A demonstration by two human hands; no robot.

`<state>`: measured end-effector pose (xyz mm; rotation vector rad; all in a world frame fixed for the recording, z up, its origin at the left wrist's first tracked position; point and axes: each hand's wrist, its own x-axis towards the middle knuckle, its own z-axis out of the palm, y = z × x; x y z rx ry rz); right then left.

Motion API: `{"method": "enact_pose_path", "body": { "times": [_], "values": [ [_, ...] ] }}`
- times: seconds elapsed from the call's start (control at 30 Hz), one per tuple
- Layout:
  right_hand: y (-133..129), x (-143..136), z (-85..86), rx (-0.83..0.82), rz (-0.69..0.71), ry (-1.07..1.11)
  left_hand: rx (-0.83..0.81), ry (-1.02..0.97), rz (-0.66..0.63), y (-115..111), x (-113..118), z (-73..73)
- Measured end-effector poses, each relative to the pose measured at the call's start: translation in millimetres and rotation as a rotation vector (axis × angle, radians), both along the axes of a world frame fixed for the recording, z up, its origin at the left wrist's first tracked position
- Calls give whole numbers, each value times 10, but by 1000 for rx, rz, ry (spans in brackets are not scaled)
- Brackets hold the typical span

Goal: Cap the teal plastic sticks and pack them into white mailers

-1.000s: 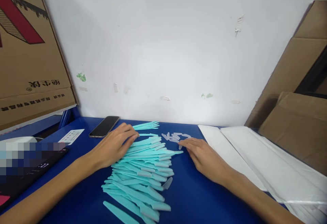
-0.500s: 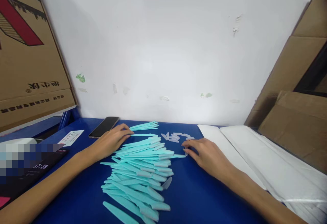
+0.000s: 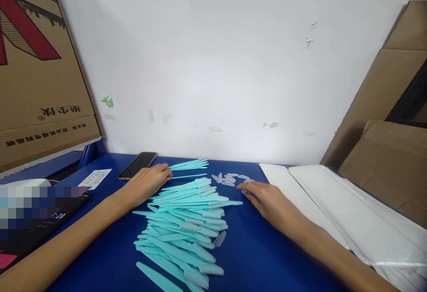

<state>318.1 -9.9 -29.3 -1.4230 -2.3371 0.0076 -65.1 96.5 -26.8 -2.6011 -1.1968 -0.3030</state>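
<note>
Mid-frame, the left hand pinches a slim turquoise plastic stick; whether the curled right hand grips anything, I cannot tell. Centre: few uncapped turquoise sticks, loose translucent caps. Lower centre: larger, apparently capped turquoise pile outstanding.

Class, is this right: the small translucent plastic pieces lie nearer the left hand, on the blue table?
Not quite: the small translucent plastic pieces lie nearer the right hand, as the head view shows. They are on the blue table.
</note>
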Motion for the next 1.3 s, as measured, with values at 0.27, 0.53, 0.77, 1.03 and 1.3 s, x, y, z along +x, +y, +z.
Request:
{"method": "enact_pose_path", "body": {
  "times": [0.27,0.53,0.77,1.03,1.3],
  "values": [
    [27,24,-19,11,15,37,37,16,30,-74,45,56],
    [-4,4,-2,45,-28,115,17,-150,78,-159,50,167],
    [-53,-70,95,82,-53,153,62,-309,109,-318,133,317],
    [-159,-163,180,93,-68,311,236,-444,-188,-478,241,317],
    [-228,-282,267,-83,-55,609,398,-592,-452,-616,332,327]
  ]
}}
